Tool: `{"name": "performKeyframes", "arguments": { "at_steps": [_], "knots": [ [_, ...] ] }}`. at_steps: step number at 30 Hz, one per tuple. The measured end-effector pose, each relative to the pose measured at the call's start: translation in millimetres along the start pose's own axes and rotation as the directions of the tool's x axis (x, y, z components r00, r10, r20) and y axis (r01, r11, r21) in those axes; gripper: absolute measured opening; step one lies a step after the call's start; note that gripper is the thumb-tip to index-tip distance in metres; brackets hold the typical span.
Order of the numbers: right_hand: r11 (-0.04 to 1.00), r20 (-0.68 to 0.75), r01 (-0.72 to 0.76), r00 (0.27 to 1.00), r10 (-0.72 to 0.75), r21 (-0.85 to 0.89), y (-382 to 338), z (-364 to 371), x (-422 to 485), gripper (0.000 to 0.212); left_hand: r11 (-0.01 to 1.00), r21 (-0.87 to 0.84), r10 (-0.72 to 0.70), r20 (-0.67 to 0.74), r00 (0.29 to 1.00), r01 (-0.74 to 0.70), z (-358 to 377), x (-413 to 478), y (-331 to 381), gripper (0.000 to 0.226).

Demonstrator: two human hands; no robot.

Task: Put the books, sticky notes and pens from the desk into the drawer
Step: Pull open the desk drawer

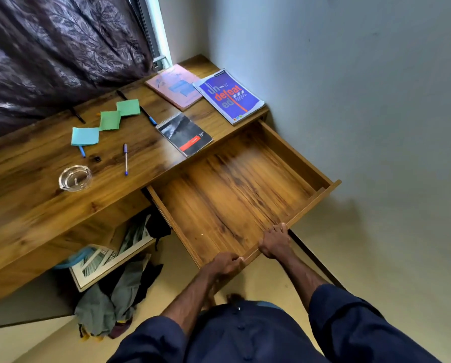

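Note:
The wooden drawer stands pulled far out of the desk with nothing inside. My left hand and my right hand both grip its front edge. On the desk lie a pink book, a blue "Undefeated" book and a black spiral notebook. Two green sticky note pads and a teal pad lie left of them. A blue pen lies near the front, another blue pen beside the notebook, and a third pokes out from under the teal pad.
A glass ashtray sits on the desk's near left. Two dark pens lie by the dark curtain. A framed picture and clothes lie under the desk. A wall borders the right.

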State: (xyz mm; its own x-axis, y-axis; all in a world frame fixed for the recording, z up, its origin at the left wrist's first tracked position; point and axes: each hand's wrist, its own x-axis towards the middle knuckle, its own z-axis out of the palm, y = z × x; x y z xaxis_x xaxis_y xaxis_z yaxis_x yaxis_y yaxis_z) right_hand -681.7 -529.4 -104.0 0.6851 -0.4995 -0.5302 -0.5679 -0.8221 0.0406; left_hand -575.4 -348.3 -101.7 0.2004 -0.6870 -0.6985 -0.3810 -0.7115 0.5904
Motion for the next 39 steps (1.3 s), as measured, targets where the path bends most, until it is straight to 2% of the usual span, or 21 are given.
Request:
{"name": "performKeyframes", "arguments": {
  "at_steps": [2, 7, 10, 13, 16, 19, 24, 26, 30, 32, 35, 39],
  "knots": [
    [0.999, -0.025, 0.022, 0.999, -0.021, 0.044, 7, 4, -6, 0.056, 1.0, -0.009, -0.006, 0.004, 1.0, 0.007, 4, -2, 5, 0.049],
    [0.997, -0.008, 0.034, 0.999, -0.034, 0.074, 8, 4, -10, 0.057, 1.0, -0.024, -0.016, -0.089, 0.996, 0.014, 20, -8, 4, 0.04],
    [0.995, 0.009, 0.012, 1.0, -0.013, 0.099, -3, -1, -12, 0.048, 1.0, -0.01, -0.005, -0.167, 0.986, 0.003, 20, -18, -1, 0.035],
    [0.983, 0.034, -0.017, 0.999, 0.011, 0.185, -29, -5, -13, 0.036, 0.999, 0.008, 0.039, -0.307, 0.951, -0.038, 17, -36, -10, 0.039],
    [0.965, -0.032, 0.019, 0.999, -0.011, 0.26, -63, -10, -18, 0.026, 0.991, -0.049, 0.084, -0.468, 0.88, -0.121, 1, -56, -19, 0.039],
    [0.946, -0.051, 0.07, 0.997, -0.057, 0.315, -103, -18, -22, 0.028, 0.981, -0.08, 0.099, -0.576, 0.812, -0.177, -25, -70, -36, 0.034],
    [0.893, -0.171, 0.135, 0.983, -0.066, 0.429, -179, -40, -20, 0.031, 0.978, -0.1, 0.08, -0.638, 0.766, -0.185, -74, -94, -102, 0.027],
    [0.878, -0.256, 0.217, 0.96, -0.113, 0.426, -215, -51, -16, 0.024, 0.978, -0.109, 0.059, -0.678, 0.733, -0.179, -99, -108, -132, 0.026],
    [0.877, -0.323, 0.302, 0.929, -0.182, 0.375, -293, -78, -12, 0.014, 0.979, -0.124, 0.022, -0.727, 0.687, -0.163, -147, -142, -193, 0.024],
    [0.858, -0.355, 0.343, 0.912, -0.207, 0.382, -329, -95, -14, 0.013, 0.979, -0.139, -0.005, -0.749, 0.663, -0.15, -170, -159, -220, 0.024],
    [0.821, -0.418, 0.402, 0.88, -0.225, 0.406, -374, -117, -11, 0.017, 0.98, -0.14, -0.008, -0.742, 0.67, -0.144, -209, -180, -250, 0.023],
    [0.758, -0.47, 0.495, 0.836, -0.282, 0.425, -410, -145, 0, 0.018, 0.97, -0.198, -0.072, -0.787, 0.613, -0.14, -252, -193, -275, 0.021]
  ]
}}
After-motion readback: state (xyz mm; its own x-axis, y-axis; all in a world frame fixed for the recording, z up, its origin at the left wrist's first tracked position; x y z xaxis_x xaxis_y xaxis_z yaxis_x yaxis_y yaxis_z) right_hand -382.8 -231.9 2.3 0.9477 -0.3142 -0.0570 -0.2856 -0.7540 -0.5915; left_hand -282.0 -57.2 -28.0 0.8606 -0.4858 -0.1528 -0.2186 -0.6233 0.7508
